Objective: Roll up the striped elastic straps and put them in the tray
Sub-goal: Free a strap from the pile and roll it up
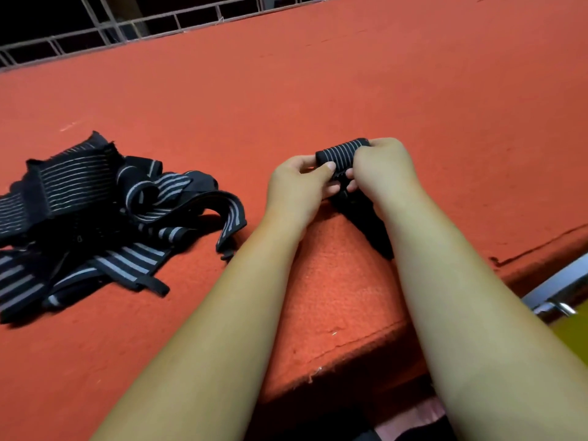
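Observation:
A black strap with thin grey stripes (342, 154) is partly rolled into a short cylinder near the middle of the red table (350, 84). My left hand (296, 186) pinches its left end with thumb and fingers. My right hand (381, 173) curls over its right end. The strap's loose black tail (369, 227) trails toward me between my forearms. A heap of several unrolled striped straps (95, 214) lies on the table to the left. No tray is in view.
The table's front edge steps down near my forearms. A metal bar (556, 284) and a yellow surface (572, 329) show at the lower right. A metal railing (127, 23) runs behind the table's far edge.

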